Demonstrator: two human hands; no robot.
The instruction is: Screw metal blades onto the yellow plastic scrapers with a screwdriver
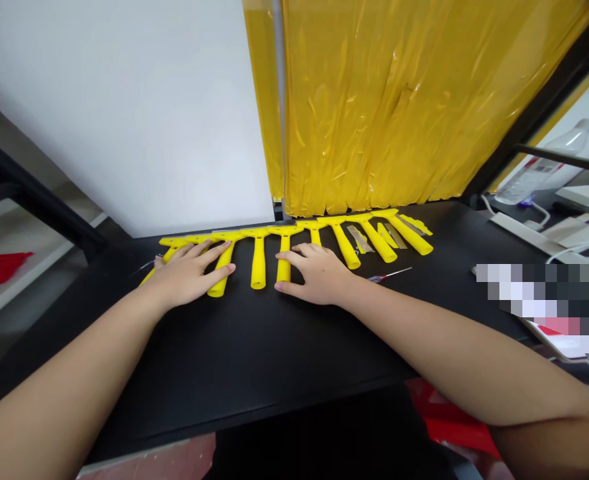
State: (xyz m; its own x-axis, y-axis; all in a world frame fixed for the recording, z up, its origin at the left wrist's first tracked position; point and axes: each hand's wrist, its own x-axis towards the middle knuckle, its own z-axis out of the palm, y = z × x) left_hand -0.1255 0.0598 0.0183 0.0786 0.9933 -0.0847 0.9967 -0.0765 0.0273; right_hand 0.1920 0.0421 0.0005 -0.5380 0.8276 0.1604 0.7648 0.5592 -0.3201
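Observation:
A row of yellow scrapers [258, 263] lies along the back of the black table [254, 353], heads toward the wall and handles toward me. My left hand [182, 275] rests with spread fingers over the scrapers at the left end, its thumb on one handle [216, 285]. My right hand [319, 273] is open too, with fingertips touching a scraper handle [284, 267] near the middle and its thumb below them. Part of the leftmost scrapers is hidden under my left hand. Further right, more scrapers [377, 241] lie untouched.
Flat metal blades [358, 239] and small yellow pieces [414, 224] lie between the right-hand scrapers. A thin screwdriver [393, 273] is behind my right wrist. Yellow plastic sheeting [374, 107] and a white panel [139, 113] stand behind. A clear bottle [539, 170] lies at right.

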